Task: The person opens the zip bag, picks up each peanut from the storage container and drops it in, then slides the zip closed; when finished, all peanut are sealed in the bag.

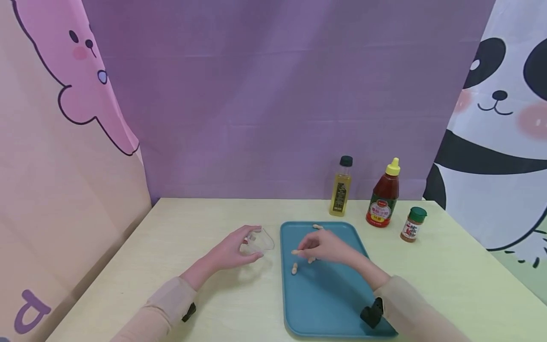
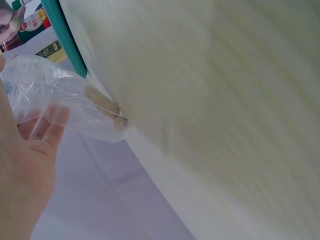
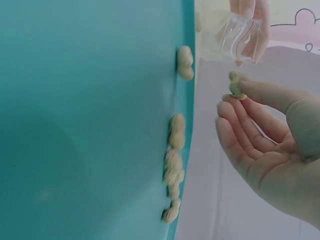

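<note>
My left hand (image 1: 235,251) grips a clear plastic zip bag (image 2: 47,82) by its mouth, left of the blue tray (image 1: 325,304). At the bottom of the bag, in the left wrist view, lies a peanut in its shell (image 2: 102,102). Over the tray, my right hand (image 1: 326,247) pinches another unshelled peanut (image 3: 235,86) between thumb and fingertips, its other fingers loosely bent. In the head view one peanut (image 1: 294,269) lies near the tray's left side. The right wrist view shows several more peanuts (image 3: 173,167) on the tray, partly hidden by my hand in the head view.
Behind the tray stands an oil bottle (image 1: 340,187) with a dark cap. To its right are a red sauce bottle (image 1: 383,194) with a yellow nozzle and a small green-capped spice jar (image 1: 413,225). A purple cloth (image 1: 256,118) hangs beyond the table's back edge.
</note>
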Motion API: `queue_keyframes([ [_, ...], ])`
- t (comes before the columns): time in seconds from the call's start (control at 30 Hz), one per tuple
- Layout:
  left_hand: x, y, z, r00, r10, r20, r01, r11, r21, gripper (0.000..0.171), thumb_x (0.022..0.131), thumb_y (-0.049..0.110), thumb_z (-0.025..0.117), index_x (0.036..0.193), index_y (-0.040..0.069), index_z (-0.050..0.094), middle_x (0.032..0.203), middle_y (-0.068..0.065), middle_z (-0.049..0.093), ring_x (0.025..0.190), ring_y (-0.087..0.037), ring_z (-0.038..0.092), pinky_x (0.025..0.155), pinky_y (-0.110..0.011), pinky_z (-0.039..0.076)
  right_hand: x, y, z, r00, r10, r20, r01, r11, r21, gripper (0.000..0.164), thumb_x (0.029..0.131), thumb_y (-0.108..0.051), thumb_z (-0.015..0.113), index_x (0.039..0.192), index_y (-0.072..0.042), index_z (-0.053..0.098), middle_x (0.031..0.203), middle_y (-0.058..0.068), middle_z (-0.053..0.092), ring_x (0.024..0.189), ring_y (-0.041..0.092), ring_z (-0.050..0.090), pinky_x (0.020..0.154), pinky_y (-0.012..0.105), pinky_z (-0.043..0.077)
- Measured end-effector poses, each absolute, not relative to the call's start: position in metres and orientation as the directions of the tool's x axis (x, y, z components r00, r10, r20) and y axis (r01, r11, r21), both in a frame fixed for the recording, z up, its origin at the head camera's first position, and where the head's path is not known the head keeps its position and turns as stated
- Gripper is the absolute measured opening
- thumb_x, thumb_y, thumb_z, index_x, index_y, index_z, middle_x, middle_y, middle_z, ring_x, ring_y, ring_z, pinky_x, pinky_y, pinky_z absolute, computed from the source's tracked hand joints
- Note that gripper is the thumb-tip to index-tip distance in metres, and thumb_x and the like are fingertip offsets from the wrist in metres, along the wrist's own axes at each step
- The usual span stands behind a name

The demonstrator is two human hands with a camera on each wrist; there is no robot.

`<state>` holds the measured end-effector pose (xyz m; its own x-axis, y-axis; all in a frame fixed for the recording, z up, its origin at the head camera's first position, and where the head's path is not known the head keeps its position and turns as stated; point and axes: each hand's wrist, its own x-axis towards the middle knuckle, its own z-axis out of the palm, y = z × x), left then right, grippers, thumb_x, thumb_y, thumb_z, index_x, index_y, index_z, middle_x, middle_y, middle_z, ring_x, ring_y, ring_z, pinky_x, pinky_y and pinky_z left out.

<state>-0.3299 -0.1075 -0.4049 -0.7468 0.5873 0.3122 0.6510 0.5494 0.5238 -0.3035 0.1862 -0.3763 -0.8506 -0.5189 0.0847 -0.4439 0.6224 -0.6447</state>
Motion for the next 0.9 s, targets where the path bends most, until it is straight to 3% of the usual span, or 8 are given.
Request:
queue_keyframes([
  [0.13, -0.33, -0.107, -0.405, -0.742, 0.59, 0.318, 0.656, 0.543, 0.524, 0.068, 0.083, 0.033, 0.07, 0.139, 0.007, 0.042, 0.133, -0.006, 0.051, 0.113, -0.016, 0.054, 0.093, -0.032, 0.05, -0.302, 0.173, -0.369, -0.858, -0.496, 0.132, -0.453, 0.61, -0.651, 0.02, 0.088, -0.031, 0.065, 0.096, -0.014, 0.07, 0.086, -0.002, 0.07, 0.081, 0.024, 0.064, 0.067, 0.027, 0.05],
  [0.37, -0.332, -0.107, -0.407, -0.737, 0.6, 0.312, 0.656, 0.523, 0.544, 0.067, 0.084, 0.035, 0.069, 0.139, 0.008, 0.041, 0.133, -0.01, 0.051, 0.111, -0.017, 0.055, 0.093, -0.034, 0.051, -0.304, 0.151, -0.363, -0.827, -0.51, 0.236, -0.53, 0.569, -0.629, 0.02, 0.088, -0.029, 0.066, 0.097, -0.013, 0.071, 0.087, -0.001, 0.069, 0.075, 0.009, 0.061, 0.066, 0.022, 0.051],
  [0.57, -0.332, -0.107, -0.406, -0.734, 0.606, 0.307, 0.654, 0.508, 0.56, 0.067, 0.085, 0.035, 0.069, 0.139, 0.008, 0.04, 0.132, -0.012, 0.051, 0.111, -0.022, 0.056, 0.093, -0.036, 0.05, -0.309, 0.132, -0.367, -0.818, -0.5, 0.283, -0.551, 0.543, -0.634, 0.019, 0.087, -0.027, 0.067, 0.097, -0.012, 0.072, 0.087, -0.001, 0.069, 0.072, 0.007, 0.06, 0.065, 0.021, 0.051],
  [0.9, -0.329, -0.107, -0.405, -0.74, 0.6, 0.305, 0.653, 0.532, 0.539, 0.068, 0.085, 0.037, 0.068, 0.14, 0.009, 0.041, 0.135, -0.003, 0.05, 0.115, -0.015, 0.053, 0.093, -0.033, 0.05, -0.308, 0.117, -0.375, -0.851, -0.439, 0.287, -0.507, 0.545, -0.668, 0.019, 0.086, -0.024, 0.068, 0.097, -0.008, 0.072, 0.088, 0.001, 0.069, 0.074, 0.008, 0.06, 0.064, 0.021, 0.051],
])
